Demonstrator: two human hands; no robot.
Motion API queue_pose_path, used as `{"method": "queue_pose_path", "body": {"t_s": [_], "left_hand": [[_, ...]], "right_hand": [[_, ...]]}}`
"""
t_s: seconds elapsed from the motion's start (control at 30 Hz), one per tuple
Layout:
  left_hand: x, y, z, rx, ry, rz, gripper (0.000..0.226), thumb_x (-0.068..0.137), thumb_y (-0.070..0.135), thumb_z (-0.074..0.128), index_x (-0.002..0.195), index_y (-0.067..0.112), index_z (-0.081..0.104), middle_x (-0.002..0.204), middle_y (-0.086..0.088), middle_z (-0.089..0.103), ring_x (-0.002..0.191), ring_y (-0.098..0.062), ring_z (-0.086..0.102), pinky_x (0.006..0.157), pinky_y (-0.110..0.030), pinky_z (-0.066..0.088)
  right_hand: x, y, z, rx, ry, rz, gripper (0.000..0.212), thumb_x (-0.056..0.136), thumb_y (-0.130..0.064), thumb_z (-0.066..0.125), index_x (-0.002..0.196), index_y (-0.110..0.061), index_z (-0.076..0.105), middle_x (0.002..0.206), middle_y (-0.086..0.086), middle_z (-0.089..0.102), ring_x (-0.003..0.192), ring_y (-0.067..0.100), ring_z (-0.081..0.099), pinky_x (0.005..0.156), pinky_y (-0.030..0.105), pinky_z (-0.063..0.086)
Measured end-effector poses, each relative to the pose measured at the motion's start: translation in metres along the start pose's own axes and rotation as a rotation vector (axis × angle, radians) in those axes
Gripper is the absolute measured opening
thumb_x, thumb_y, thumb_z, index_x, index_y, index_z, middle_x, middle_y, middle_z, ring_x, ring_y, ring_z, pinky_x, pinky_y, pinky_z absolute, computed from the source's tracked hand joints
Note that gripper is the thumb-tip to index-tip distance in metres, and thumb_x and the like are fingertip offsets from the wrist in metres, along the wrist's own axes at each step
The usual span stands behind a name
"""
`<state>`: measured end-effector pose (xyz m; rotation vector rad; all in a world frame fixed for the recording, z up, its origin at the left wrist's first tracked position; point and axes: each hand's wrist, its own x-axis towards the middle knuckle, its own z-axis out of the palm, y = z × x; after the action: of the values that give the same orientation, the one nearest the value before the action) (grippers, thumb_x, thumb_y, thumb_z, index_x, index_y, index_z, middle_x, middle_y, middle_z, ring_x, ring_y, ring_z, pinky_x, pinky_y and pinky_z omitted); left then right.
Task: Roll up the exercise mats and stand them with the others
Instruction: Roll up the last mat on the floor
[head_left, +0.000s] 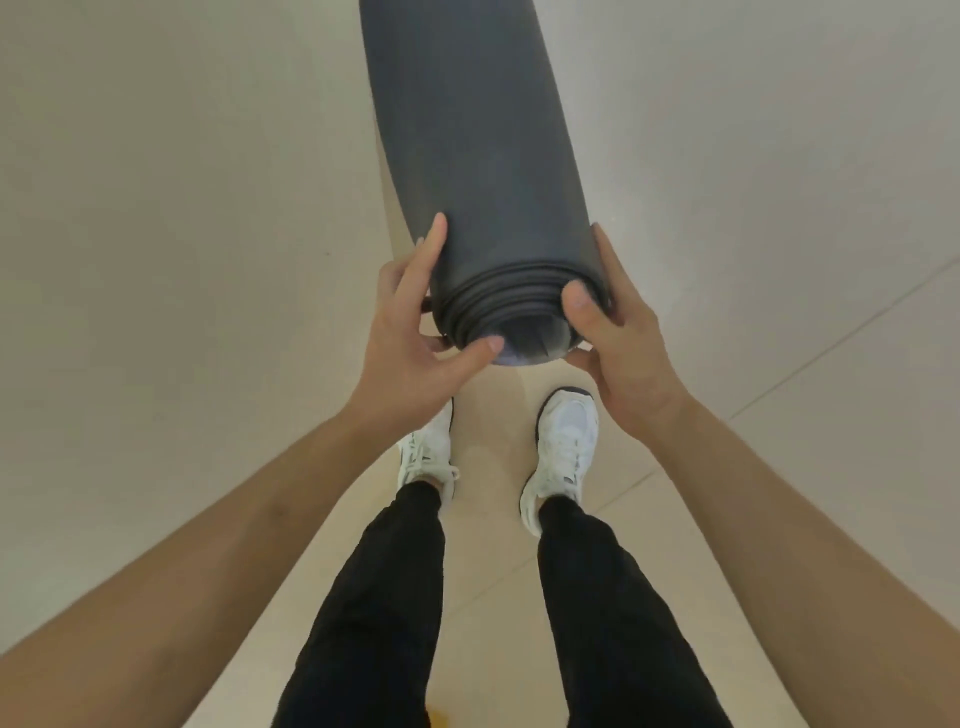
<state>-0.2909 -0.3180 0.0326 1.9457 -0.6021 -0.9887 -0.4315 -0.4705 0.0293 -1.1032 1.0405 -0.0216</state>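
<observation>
2 hands grip the near end of the rolled mat (483, 145): your left hand (410, 338) and right hand (621, 353), 1 on each side, fingers curled round it. It hangs above your shoes (566, 447). Its long side points straight away from you, so I think 1 end must tip down to the floor (498, 415).

My left forearm (234, 519) and my right forearm (779, 493) are bare as far as the picture shows them. The nails on my left hand (410, 332) and my right hand (618, 353) are short and plain. I wear black trousers (374, 597) of a soft, matt cloth, which become narrow at the ankles. On my feet are white sport shoes with white laces (571, 462). The right shoe (563, 441) has a dark band around the toe; the left shoe (431, 441) has a dark edge and small dark marks on its side.
</observation>
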Motion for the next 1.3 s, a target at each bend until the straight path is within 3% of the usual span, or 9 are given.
{"method": "queue_pose_path", "body": {"t_s": [0.2,0.3,0.4,0.47,0.57,0.67,0.8,1.07,1.3], "left_hand": [[-0.049,0.140,-0.053,-0.048,0.028,-0.079,0.089,0.092,0.012,0.076,0.163,0.019,0.023,0.149,-0.004,0.038,0.125,-0.013,0.051,0.080,-0.012,0.054],[-0.056,0.180,-0.068,-0.053,0.086,-0.038,0.082,0.092,0.030,0.072,0.162,0.021,0.030,0.151,-0.001,0.045,0.130,-0.007,0.051,0.091,-0.015,0.053],[-0.055,0.189,-0.074,-0.073,0.091,-0.112,0.077,0.092,0.040,0.068,0.160,0.028,0.035,0.152,0.008,0.050,0.133,-0.016,0.054,0.102,-0.040,0.056],[-0.057,0.184,-0.073,-0.053,0.075,-0.157,0.077,0.093,0.035,0.073,0.159,0.028,0.036,0.153,0.009,0.050,0.135,-0.014,0.053,0.105,-0.037,0.053],[-0.068,0.178,-0.068,-0.053,0.070,-0.195,0.079,0.093,0.017,0.076,0.160,0.026,0.035,0.155,0.010,0.048,0.134,-0.010,0.052,0.097,-0.013,0.048],[-0.081,0.178,-0.065,-0.079,0.097,-0.245,0.080,0.095,0.012,0.074,0.161,0.027,0.032,0.156,0.010,0.047,0.135,-0.011,0.052,0.095,-0.007,0.047],[-0.093,0.178,-0.066,-0.135,0.094,-0.347,0.079,0.093,0.014,0.076,0.153,0.045,0.037,0.142,0.014,0.060,0.129,-0.009,0.058,0.108,-0.031,0.051],[-0.093,0.192,-0.065,-0.306,0.117,-0.439,0.079,0.092,0.005,0.074,0.157,0.033,0.039,0.143,0.008,0.057,0.130,-0.015,0.057,0.114,-0.043,0.047],[-0.064,0.217,-0.129,-0.336,0.158,-0.380,0.077,0.090,0.008,0.077,0.156,0.028,0.042,0.141,0.015,0.057,0.131,-0.009,0.056,0.112,-0.039,0.049]], "right_hand": [[-0.091,-0.117,-0.003,-0.129,-0.032,-0.097,0.086,0.091,-0.001,0.076,0.162,-0.025,0.032,0.153,-0.006,0.051,0.140,0.012,0.050,0.098,0.048,0.059],[-0.114,-0.161,-0.008,-0.086,-0.040,-0.121,0.080,0.093,-0.007,0.075,0.160,-0.028,0.036,0.150,-0.004,0.056,0.139,0.013,0.052,0.088,0.044,0.063],[-0.121,-0.182,-0.010,-0.163,-0.055,-0.029,0.067,0.094,-0.037,0.075,0.151,-0.048,0.043,0.139,-0.012,0.065,0.130,0.009,0.059,0.085,0.039,0.064],[-0.118,-0.186,-0.010,-0.251,-0.055,0.035,0.047,0.092,-0.051,0.073,0.134,-0.058,0.054,0.122,-0.011,0.073,0.118,0.010,0.067,0.085,0.046,0.064],[-0.107,-0.181,-0.012,-0.258,-0.022,0.043,0.037,0.090,-0.044,0.077,0.122,-0.042,0.059,0.117,0.000,0.072,0.108,0.016,0.071,0.077,0.052,0.065],[-0.106,-0.178,-0.008,-0.289,-0.065,0.034,0.045,0.091,-0.038,0.078,0.129,-0.040,0.053,0.134,0.004,0.064,0.116,0.021,0.068,0.085,0.052,0.063],[-0.116,-0.175,-0.002,-0.422,-0.126,0.032,0.079,0.095,-0.038,0.072,0.160,-0.043,0.026,0.157,-0.011,0.046,0.142,0.008,0.042,0.112,0.049,0.049],[-0.116,-0.191,0.016,-0.522,-0.051,0.034,0.069,0.084,-0.017,0.076,0.144,-0.044,0.053,0.121,-0.022,0.069,0.113,0.001,0.065,0.102,0.042,0.056],[-0.105,-0.261,0.076,-0.559,-0.021,0.031,0.061,0.083,-0.002,0.065,0.125,-0.046,0.064,0.099,-0.012,0.073,0.095,0.017,0.071,0.086,0.051,0.062]]}}
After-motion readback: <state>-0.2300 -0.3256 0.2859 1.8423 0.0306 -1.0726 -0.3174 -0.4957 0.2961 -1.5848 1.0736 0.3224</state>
